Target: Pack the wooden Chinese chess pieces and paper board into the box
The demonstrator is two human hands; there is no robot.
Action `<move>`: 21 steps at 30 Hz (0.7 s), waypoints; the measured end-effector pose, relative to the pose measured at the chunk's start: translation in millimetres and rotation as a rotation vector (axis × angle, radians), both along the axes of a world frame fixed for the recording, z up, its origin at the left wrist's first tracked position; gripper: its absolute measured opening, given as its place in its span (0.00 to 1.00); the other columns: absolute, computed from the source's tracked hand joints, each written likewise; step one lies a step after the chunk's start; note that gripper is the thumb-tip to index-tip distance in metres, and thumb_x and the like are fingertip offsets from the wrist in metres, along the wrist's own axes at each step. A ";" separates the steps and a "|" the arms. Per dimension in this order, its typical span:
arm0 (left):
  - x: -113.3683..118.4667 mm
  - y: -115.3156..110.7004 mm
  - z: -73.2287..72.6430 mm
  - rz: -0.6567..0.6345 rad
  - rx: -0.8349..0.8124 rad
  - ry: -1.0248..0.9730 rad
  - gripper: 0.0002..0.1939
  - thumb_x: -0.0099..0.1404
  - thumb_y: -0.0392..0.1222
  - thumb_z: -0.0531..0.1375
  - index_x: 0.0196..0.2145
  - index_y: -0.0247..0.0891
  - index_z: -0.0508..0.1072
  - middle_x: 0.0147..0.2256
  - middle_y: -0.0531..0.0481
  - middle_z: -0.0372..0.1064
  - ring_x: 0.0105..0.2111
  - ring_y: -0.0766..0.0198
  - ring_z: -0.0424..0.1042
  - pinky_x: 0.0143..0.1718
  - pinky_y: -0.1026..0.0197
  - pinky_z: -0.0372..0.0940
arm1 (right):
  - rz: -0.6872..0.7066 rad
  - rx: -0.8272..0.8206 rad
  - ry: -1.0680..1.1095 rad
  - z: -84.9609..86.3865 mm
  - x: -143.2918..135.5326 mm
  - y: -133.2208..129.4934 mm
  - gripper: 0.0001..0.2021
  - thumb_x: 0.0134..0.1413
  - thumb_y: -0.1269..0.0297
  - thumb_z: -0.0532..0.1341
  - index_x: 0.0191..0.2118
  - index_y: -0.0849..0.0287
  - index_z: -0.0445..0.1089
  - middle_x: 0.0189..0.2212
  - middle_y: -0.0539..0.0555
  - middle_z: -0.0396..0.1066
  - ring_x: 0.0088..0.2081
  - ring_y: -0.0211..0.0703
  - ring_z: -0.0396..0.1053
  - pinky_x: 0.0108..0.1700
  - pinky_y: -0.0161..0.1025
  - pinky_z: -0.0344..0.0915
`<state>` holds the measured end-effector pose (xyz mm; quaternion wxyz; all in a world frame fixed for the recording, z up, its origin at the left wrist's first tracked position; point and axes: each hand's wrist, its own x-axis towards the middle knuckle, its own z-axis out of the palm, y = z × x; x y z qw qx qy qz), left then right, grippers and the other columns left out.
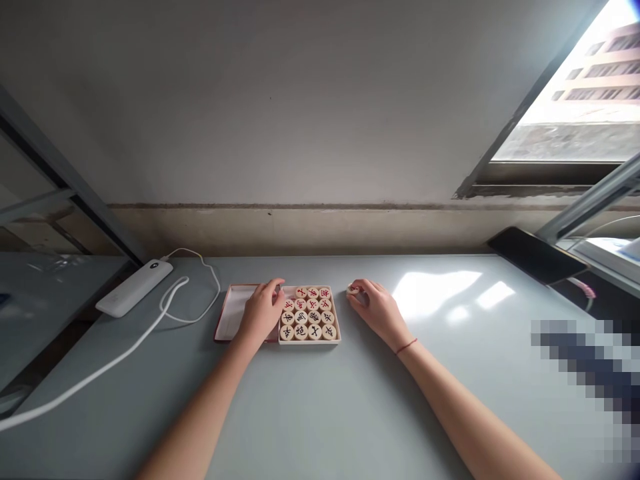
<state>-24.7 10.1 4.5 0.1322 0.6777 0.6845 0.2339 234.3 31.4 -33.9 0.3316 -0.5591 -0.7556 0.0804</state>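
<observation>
Chess pieces (313, 305), in the head view, lay in rows in a shallow box (311, 343) toward the far edge of the bench (320, 407). At the box's far left corner, the left hand (263, 310) had thumb and finger apart; whether it gripped anything, I could not tell. The right hand (376, 307) was clamped on a loose piece (351, 291), right of the box. A red-edged lid (234, 313) lay left of the box, partly behind the left hand.

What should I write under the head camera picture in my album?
Right hand touching a round cream piece, left hand at a square white box of round red- and black-marked pieces.
</observation>
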 end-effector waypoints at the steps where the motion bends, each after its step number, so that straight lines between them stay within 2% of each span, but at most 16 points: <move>1: -0.4 0.3 0.3 -0.004 -0.006 -0.005 0.15 0.65 0.38 0.52 0.48 0.40 0.70 0.36 0.48 0.71 0.36 0.61 0.71 0.39 0.62 0.64 | -0.013 -0.004 -0.004 -0.1 -0.2 -0.4 0.06 0.54 0.61 0.55 0.36 0.54 0.66 0.34 0.55 0.73 0.35 0.47 0.69 0.35 0.40 0.64; 5: -1.4 1.7 0.1 -0.012 -0.034 -0.021 0.16 0.65 0.39 0.52 0.49 0.41 0.70 0.34 0.49 0.73 0.35 0.61 0.72 0.37 0.63 0.64 | -0.058 -0.013 -0.020 -1.8 -1.4 -3.1 0.06 0.55 0.60 0.55 0.35 0.54 0.66 0.32 0.54 0.73 0.32 0.46 0.69 0.33 0.39 0.63; 9: -3.0 4.5 -1.5 -0.010 -0.073 -0.042 0.15 0.65 0.40 0.51 0.46 0.43 0.72 0.32 0.50 0.75 0.32 0.62 0.73 0.33 0.64 0.63 | -0.064 0.000 -0.032 -4.7 -5.1 0.0 0.08 0.56 0.58 0.54 0.36 0.54 0.66 0.31 0.54 0.73 0.33 0.47 0.69 0.34 0.40 0.63; 15: -4.9 6.7 -3.3 -0.018 -0.087 -0.055 0.13 0.65 0.40 0.51 0.43 0.43 0.73 0.33 0.52 0.76 0.31 0.62 0.73 0.30 0.65 0.61 | -0.028 -0.051 0.085 -5.3 -19.3 31.4 0.07 0.53 0.58 0.57 0.34 0.54 0.66 0.30 0.54 0.73 0.35 0.47 0.69 0.37 0.41 0.64; 18: -4.7 5.6 -3.9 -0.021 -0.078 -0.056 0.13 0.65 0.40 0.51 0.44 0.43 0.72 0.35 0.51 0.76 0.33 0.62 0.74 0.32 0.65 0.61 | -0.035 -0.067 0.129 -6.4 -24.6 47.1 0.06 0.51 0.59 0.59 0.32 0.54 0.66 0.29 0.52 0.73 0.33 0.45 0.69 0.35 0.40 0.65; 21: -4.4 4.6 -4.4 -0.017 -0.070 -0.051 0.13 0.66 0.40 0.50 0.44 0.43 0.72 0.36 0.50 0.76 0.34 0.61 0.74 0.33 0.64 0.62 | -0.054 -0.061 0.146 -9.2 -25.8 52.1 0.06 0.51 0.59 0.58 0.33 0.54 0.66 0.29 0.52 0.72 0.31 0.43 0.69 0.34 0.39 0.65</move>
